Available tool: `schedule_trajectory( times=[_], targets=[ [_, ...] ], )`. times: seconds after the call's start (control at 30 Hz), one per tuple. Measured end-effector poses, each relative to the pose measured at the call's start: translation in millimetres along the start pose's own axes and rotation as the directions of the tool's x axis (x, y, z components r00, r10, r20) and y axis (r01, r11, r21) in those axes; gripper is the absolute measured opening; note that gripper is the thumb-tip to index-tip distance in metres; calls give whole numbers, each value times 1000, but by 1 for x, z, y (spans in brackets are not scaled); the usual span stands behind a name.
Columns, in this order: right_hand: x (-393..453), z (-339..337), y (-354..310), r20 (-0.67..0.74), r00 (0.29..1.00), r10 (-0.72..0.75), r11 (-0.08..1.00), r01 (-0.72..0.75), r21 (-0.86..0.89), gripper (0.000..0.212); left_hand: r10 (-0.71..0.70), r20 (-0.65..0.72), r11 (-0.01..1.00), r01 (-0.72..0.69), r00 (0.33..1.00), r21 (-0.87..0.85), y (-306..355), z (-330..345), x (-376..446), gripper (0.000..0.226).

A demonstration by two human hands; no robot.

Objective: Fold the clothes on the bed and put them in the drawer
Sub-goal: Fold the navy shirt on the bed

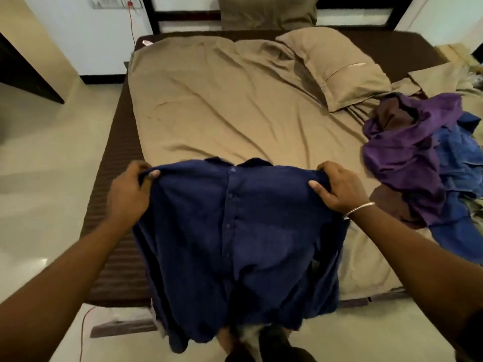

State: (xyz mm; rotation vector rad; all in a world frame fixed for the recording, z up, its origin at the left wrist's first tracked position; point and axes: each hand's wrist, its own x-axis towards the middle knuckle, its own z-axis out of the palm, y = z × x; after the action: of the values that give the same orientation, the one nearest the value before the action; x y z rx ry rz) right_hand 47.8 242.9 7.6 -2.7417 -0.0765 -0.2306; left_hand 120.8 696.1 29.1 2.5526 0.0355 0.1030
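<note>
The left hand [130,190] and right hand [339,188] each pinched a shoulder of the navy button-up shirt [235,244], apparently holding it spread so it could be laid flat for folding. It hung below both grips over the near edge of the bed [222,105]. A pile of purple and blue clothes [423,163] waited at right.

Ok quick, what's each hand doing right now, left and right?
Left hand: grips the navy shirt at one shoulder.
Right hand: grips the shirt's other shoulder.
</note>
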Motion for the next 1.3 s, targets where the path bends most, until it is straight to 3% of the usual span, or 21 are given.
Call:
schedule_trajectory(
  times=[0.1,0.17,0.23,0.33,0.37,0.4,0.43,0.47,0.5,0.53,0.57,0.6,0.67,0.73,0.8,0.9,0.97,1.0,1.07,1.13,1.3],
  targets=[
    [29,46,21,146,972,183,978,-196,78,25,-102,261,980,142,960,-140,-31,54,28,3],
    [45,82,36,214,926,311,920,-350,175,13,-181,440,939,288,880,-190,-51,88,43,19],
    [53,110,48,401,858,320,903,-405,145,17,-236,587,951,308,774,-24,-76,112,56,5],
    [82,144,73,668,718,196,972,-232,-36,29,-417,739,904,158,529,397,-93,141,92,37],
    [96,147,76,667,730,149,986,-163,-43,33,-439,752,892,139,492,430,-89,147,103,38],
    [115,146,76,609,788,89,995,-103,-11,34,-440,750,896,188,494,402,-79,150,116,33],
    [134,144,76,496,868,24,998,-47,35,35,-387,733,922,264,560,285,-72,154,132,24],
    [152,141,76,352,936,-33,997,6,79,36,-289,668,948,302,686,99,-66,158,147,19],
    [171,141,78,199,976,-89,994,74,83,37,-201,495,960,271,845,-72,-58,161,163,21],
    [187,140,80,85,987,-134,991,132,25,37,-140,258,962,193,956,-193,-56,162,175,22],
    [203,142,84,28,985,-169,983,171,-73,37,-97,22,968,100,995,-229,-54,163,188,18],
    [217,144,87,30,984,-174,969,176,-173,36,-89,-151,975,55,985,-215,-55,165,196,14],
    [244,163,93,99,993,-69,948,96,-303,41,-102,-277,989,67,956,-134,-66,180,215,9],
    [255,184,91,178,979,99,931,-28,-365,55,-140,-196,989,148,971,29,-74,201,223,16],
    [250,211,79,152,966,211,914,-139,-381,62,-205,-59,964,212,977,160,-85,227,224,34],
    [217,248,52,-16,999,50,948,-52,-314,51,-205,-95,915,225,974,334,-83,251,207,49],
    [187,276,46,40,998,56,962,-43,-268,52,-68,-156,934,117,985,336,-81,264,184,40],
    [173,288,49,127,980,153,960,-116,-255,56,-20,-99,940,53,995,336,-85,272,172,39],
    [152,312,65,267,892,366,922,-308,-234,61,-67,123,933,18,990,358,-99,288,155,52],
    [147,326,74,256,878,403,907,-347,-239,62,-153,242,918,47,958,394,-122,304,150,63],
    [151,338,75,208,895,395,901,-334,-277,62,-117,186,926,40,976,376,-135,323,157,65]
  ],
)
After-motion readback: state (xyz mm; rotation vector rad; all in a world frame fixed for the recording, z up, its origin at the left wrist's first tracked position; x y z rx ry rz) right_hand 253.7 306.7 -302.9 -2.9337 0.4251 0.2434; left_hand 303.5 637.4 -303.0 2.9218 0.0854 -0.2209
